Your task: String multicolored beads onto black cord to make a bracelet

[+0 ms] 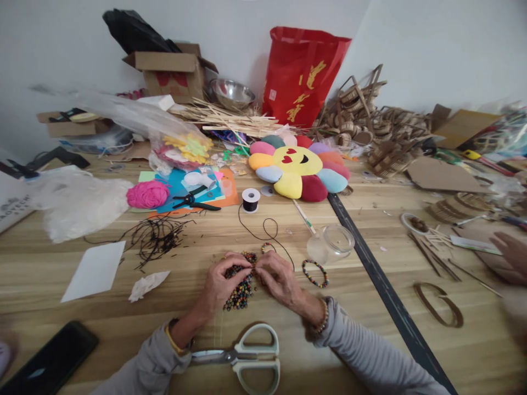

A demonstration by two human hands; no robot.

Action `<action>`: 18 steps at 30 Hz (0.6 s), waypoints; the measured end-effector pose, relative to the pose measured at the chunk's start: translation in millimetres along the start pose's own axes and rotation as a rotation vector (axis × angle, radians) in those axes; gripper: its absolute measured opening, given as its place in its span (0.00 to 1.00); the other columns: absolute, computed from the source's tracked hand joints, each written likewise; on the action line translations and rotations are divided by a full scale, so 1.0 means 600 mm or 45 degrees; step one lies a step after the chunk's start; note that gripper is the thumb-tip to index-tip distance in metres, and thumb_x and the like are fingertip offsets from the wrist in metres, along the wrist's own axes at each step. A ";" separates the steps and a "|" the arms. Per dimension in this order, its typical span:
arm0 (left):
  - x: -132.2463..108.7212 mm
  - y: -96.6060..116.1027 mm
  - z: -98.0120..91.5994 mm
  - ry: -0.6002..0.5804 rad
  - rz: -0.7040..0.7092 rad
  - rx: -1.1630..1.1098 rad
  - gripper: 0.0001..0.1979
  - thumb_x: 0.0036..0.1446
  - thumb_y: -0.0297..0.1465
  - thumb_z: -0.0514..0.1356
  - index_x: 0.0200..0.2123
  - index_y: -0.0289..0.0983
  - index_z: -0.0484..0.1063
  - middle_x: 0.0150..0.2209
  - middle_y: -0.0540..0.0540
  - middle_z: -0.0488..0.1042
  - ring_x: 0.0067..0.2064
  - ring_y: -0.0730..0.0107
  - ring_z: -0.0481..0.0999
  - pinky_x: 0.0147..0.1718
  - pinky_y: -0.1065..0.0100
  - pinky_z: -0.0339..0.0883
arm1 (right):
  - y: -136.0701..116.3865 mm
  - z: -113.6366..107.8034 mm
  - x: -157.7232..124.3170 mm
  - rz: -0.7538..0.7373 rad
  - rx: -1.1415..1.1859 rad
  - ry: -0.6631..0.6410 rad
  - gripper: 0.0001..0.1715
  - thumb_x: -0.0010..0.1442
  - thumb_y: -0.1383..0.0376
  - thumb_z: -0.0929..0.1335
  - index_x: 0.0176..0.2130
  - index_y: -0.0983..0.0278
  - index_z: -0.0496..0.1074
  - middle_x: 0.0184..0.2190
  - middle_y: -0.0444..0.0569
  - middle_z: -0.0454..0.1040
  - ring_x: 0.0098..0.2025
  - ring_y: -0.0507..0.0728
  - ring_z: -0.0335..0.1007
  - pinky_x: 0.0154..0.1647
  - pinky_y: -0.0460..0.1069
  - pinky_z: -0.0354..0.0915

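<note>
Both my hands meet over a pile of small coloured beads [237,296] on the wooden table. The fingers of my left hand [228,274] are pinched together at the pile's upper part; what they hold is too small to name. My right hand [280,278] pinches close beside it, near a black cord [284,249] that runs from a white spool [251,201]. A short string of beads [268,247] lies just above my right fingers. To the right rests a beaded bracelet [315,274], by a glass jar [338,241]. Scissors [251,356] lie below my hands.
A flower cushion [299,167] and red bag [304,77] stand behind. Black cord pieces [154,238], pliers [196,203] and a phone [49,356] are on the left. A black strip [382,285] crosses the right side; another person's hand [513,252] is at the right edge.
</note>
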State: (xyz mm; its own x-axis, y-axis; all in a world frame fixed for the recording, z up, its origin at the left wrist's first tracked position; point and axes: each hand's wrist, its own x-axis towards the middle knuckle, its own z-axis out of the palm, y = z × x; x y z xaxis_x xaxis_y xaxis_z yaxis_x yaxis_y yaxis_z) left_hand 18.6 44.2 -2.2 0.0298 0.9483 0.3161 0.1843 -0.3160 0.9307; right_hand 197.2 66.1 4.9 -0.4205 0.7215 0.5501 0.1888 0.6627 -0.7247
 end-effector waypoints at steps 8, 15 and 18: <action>0.000 -0.004 0.001 0.020 0.037 -0.030 0.02 0.52 0.29 0.65 0.29 0.36 0.78 0.29 0.45 0.77 0.35 0.65 0.76 0.37 0.65 0.70 | 0.002 0.001 -0.001 0.004 -0.020 0.008 0.07 0.65 0.67 0.62 0.35 0.63 0.69 0.29 0.49 0.71 0.32 0.54 0.66 0.33 0.48 0.64; -0.001 -0.002 0.001 0.011 0.029 -0.034 0.02 0.52 0.29 0.65 0.29 0.36 0.78 0.29 0.45 0.77 0.36 0.65 0.75 0.38 0.65 0.70 | 0.003 0.001 -0.001 0.010 -0.014 -0.005 0.07 0.65 0.68 0.63 0.34 0.63 0.69 0.29 0.49 0.70 0.32 0.54 0.65 0.33 0.48 0.64; -0.001 -0.001 0.002 0.012 0.006 -0.034 0.04 0.52 0.31 0.65 0.29 0.36 0.78 0.29 0.45 0.77 0.36 0.65 0.75 0.38 0.64 0.70 | 0.004 0.001 -0.002 0.017 -0.011 -0.020 0.07 0.65 0.67 0.63 0.34 0.63 0.69 0.29 0.49 0.70 0.32 0.54 0.65 0.33 0.49 0.64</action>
State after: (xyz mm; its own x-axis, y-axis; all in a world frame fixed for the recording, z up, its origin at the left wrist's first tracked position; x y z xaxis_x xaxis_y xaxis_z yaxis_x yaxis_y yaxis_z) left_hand 19.6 43.8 -3.2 0.0214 0.9464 0.3221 0.1582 -0.3214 0.9337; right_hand 197.7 66.5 2.1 -0.4321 0.7271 0.5336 0.2024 0.6547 -0.7282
